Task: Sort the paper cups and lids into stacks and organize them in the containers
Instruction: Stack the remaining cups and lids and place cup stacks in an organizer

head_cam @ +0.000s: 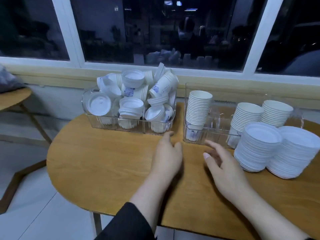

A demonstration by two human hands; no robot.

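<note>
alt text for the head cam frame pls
Two empty hands, left hand and right hand, hover over a wooden table. Left clear bin holds jumbled cups and lids; right clear bin holds cup stacks, lid stacks beside it.

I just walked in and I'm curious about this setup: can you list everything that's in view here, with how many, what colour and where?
Table: one, wooden, oval, under everything.
Left container: one, clear plastic, back left, heaped with jumbled cups and lids.
Jumbled cups and lids: too many to count, white with blue print, in left container.
Right container: one, clear plastic, back right.
Cup stacks: three, white, upright in right container.
Lid stacks: two, white, on the table, front right.
Side table: one, wooden, far left.
Window: dark, white frame, behind.
Left hand: empty, open, above the table.
Right hand: empty, open, near lid stacks.
</note>
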